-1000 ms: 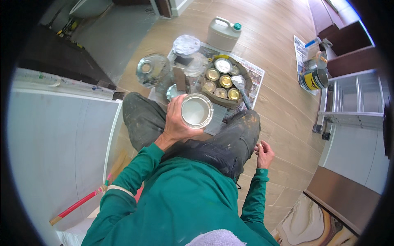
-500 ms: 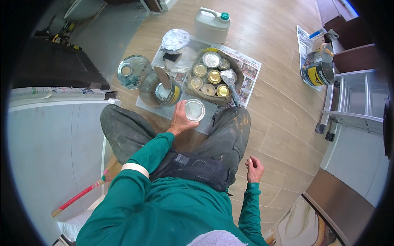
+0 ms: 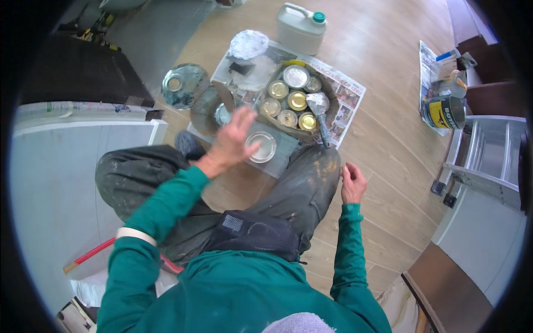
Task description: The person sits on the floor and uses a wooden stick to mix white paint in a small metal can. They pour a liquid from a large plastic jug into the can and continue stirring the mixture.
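My left hand (image 3: pixel 230 141), blurred, is raised with fingers apart just left of a round tin of pale contents (image 3: pixel 261 147), which stands on a flattened sheet. My right hand (image 3: pixel 352 180) is curled beside my right knee; what its fingers hold, if anything, is too small to make out. Behind the tin, a cardboard box (image 3: pixel 311 136) holds several small tins with gold and silver lids (image 3: pixel 296 100), with a foil-wrapped brush (image 3: pixel 323 125) across its corner. A wide can with a stick (image 3: pixel 202 119) is partly behind my left hand, beside a round metal lid (image 3: pixel 189 77).
Newspaper (image 3: pixel 350 102) lies under the box. A green-capped jug (image 3: pixel 300 36) and crumpled foil (image 3: pixel 249 45) sit behind. At right are a black-yellow can (image 3: pixel 441 114) on paper and an aluminium ladder (image 3: pixel 486 150). A door panel (image 3: pixel 66 194) and red-handled pole (image 3: pixel 94 252) are at left.
My left hand brought the tin down onto the sheet, let it go and lifted away, fingers apart. My right hand moved up alongside my knee. My view and legs shifted slightly.
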Demonstrator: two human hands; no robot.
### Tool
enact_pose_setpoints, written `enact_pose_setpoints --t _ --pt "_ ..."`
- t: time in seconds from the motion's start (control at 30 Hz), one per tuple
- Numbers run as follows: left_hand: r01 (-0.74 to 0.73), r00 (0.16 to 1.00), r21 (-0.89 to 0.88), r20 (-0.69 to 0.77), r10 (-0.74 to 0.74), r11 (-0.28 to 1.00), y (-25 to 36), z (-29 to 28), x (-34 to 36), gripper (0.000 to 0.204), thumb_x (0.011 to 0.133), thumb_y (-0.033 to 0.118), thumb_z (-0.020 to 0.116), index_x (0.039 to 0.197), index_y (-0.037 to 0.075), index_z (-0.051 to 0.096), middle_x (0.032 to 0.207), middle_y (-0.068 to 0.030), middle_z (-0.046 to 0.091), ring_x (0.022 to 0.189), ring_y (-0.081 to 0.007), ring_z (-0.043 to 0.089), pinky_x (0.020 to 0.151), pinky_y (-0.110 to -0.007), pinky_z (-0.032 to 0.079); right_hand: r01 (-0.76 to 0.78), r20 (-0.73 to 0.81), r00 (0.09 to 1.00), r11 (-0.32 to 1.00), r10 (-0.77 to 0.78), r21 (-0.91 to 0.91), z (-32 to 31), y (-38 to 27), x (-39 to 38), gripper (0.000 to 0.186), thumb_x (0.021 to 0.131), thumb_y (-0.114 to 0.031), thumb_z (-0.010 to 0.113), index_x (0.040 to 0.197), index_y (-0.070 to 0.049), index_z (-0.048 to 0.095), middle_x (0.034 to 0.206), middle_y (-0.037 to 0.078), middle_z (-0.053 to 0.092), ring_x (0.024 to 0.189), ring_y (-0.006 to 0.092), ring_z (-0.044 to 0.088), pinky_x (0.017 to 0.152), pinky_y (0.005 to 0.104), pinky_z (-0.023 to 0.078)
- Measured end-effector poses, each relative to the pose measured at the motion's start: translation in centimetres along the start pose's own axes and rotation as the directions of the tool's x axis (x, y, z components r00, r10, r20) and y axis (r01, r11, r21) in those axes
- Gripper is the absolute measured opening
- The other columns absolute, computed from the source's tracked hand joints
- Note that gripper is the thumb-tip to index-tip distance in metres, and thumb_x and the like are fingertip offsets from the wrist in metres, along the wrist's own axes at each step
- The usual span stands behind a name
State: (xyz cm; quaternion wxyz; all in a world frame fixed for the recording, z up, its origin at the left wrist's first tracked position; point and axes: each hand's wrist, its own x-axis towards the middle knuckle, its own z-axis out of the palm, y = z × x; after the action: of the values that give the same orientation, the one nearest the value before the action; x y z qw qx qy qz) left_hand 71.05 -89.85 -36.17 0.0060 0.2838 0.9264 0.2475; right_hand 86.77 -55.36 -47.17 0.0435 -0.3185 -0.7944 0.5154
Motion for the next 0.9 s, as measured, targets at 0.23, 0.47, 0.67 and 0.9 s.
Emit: enact_pose_setpoints --t 0.23,0.47,0.67,0.9 --pt "0.012 0.922 0.304 -0.371 0.107 0.953 -4.6 -20.7 10.0 0.048 0.076 0.018 0.083 0.118 0.001 0.066 0.112 -0.0196 0.069 0.084 -0.0342 0.071 0.075 -0.042 0.058 -0.13 0.323 0.945 0.963 0.048 0.238 8.0 -8.7 2.0 0.03 0.095 -0.018 0.069 0.117 0.003 0.07 0.096 0.01 0.075 0.076 0.0154 0.071 0.067 0.028 0.055" --pt "0.139 0.98 0.079 -0.157 -0.126 0.987 -5.9 -21.2 12.0 0.041 0.082 0.032 0.073 0.094 -0.007 0.067 0.087 -0.0302 0.066 0.081 -0.0393 0.07 0.07 -0.046 0.055 -0.125 0.544 0.839 0.98 0.022 0.153 13.9 -11.0 0.1 0.029 0.095 -0.014 0.069 0.117 0.004 0.07 0.091 0.009 0.076 0.071 0.0149 0.071 0.065 0.0264 0.056" --pt "-0.071 0.966 0.236 -0.224 0.126 0.969 -9.1 -20.4 12.4 0.041 0.078 0.032 0.078 0.101 -0.001 0.067 0.094 -0.0244 0.069 0.085 -0.0424 0.067 0.074 -0.048 0.056 0.149 0.699 0.714 0.981 -0.02 -0.124 16.3 -18.8 -2.9 0.03 0.092 -0.025 0.068 0.108 -0.001 0.076 0.075 0.009 0.072 0.069 0.0124 0.068 0.066 0.0303 0.055" --pt "0.112 0.979 -0.191 -0.146 -0.141 0.975 -10.4 -20.5 9.4 0.05 0.092 0.036 0.067 0.126 0.0 0.058 0.122 -0.0233 0.062 0.118 -0.0361 0.06 0.093 -0.048 0.05 -0.107 0.778 0.335 0.799 -0.532 0.592 17.9 -43.7 -5.7 0.097 0.093 -0.017 0.072 0.161 0.001 0.006 0.075 0.013 0.071 0.056 0.0149 0.063 0.051 0.0269 0.051"
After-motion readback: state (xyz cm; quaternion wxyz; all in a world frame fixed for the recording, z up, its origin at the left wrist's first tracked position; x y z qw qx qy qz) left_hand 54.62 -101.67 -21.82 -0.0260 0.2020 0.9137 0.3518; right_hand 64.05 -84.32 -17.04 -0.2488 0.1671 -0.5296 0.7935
